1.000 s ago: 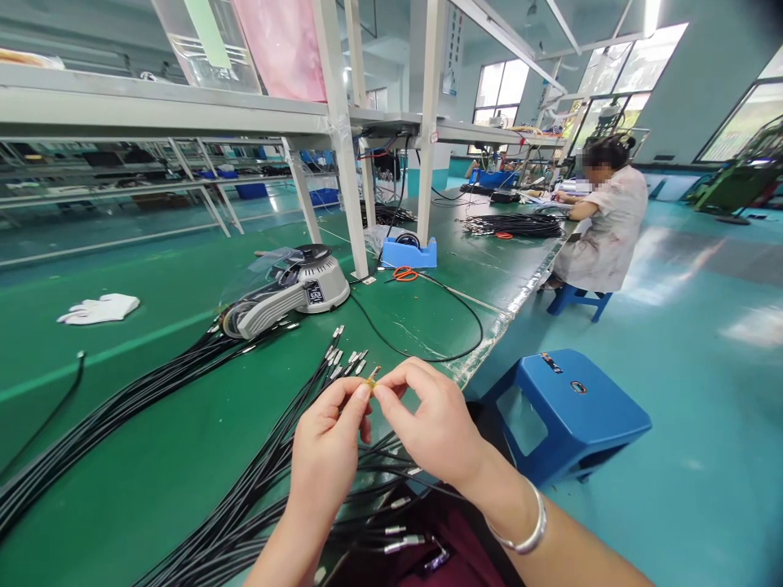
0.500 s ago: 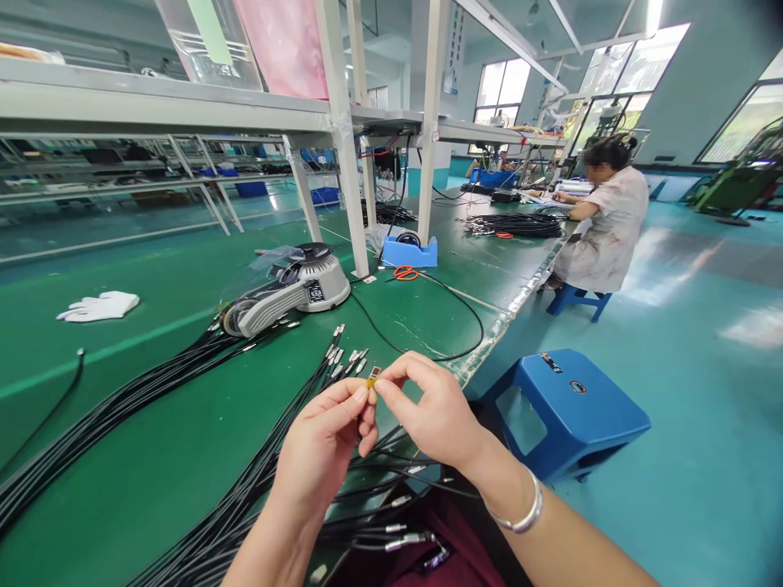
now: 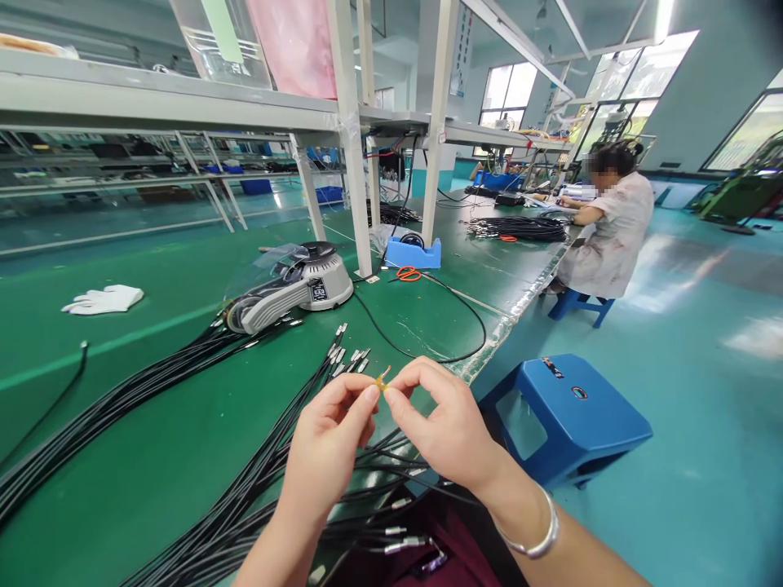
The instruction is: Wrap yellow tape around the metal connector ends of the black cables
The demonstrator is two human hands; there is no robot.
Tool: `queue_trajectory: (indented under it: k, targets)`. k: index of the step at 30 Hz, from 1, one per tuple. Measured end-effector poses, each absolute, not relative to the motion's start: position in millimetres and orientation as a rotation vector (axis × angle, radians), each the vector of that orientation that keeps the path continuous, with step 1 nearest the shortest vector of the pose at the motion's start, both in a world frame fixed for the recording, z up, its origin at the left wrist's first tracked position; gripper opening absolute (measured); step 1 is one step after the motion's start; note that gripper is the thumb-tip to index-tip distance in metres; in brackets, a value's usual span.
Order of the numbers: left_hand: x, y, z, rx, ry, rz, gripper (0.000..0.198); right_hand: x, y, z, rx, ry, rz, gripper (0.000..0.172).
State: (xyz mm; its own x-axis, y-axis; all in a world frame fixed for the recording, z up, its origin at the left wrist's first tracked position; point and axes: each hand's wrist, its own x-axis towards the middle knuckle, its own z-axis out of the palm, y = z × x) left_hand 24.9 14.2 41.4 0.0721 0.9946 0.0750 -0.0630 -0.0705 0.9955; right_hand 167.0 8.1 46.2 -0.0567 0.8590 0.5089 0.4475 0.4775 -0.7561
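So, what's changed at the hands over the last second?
Only a small shift. The left hand and right hand pinch the small yellow piece between their fingertips; it has moved slightly toward the right hand and now looks narrower. Nothing was let go. The black cables, tape dispenser and seated co-worker stayed put.

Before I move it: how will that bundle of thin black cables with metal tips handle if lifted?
The thin black cables look floppy: they lie in long loose curves on the green bench, so they'd likely sag. Their metal tips splay apart and may snag each other. Each cable looks light.
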Motion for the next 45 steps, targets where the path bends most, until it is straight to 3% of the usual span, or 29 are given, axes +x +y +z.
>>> queue_trajectory:
  k: [8, 18, 24, 31, 45]
  targets:
    - [28.3, 8.3, 37.6, 1.587, 1.336, 1.359, 0.013, 164.1, 4.8, 46.8, -1.092, -1.62, 0.577, 0.008]
    - [30.8, 6.3, 34.6, 1.574, 1.422, 1.374, 0.016, 160.6, 4.5, 48.3, -1.072, -1.682, 0.389, 0.009]
    - [30.1, 7.0, 36.2, 1.246, 1.212, 1.306, 0.022, 162.1, 10.0, 46.4, -1.094, -1.675, 0.425, 0.009]
    - [27.0, 12.3, 39.8, 0.947, 0.871, 1.197, 0.016, 162.9, 15.9, 44.8, -1.069, -1.661, 0.487, 0.01]
    - [21.2, 18.3, 40.8, 0.736, 0.657, 1.021, 0.018, 165.5, 18.5, 43.7, -1.041, -1.683, 0.528, 0.011]
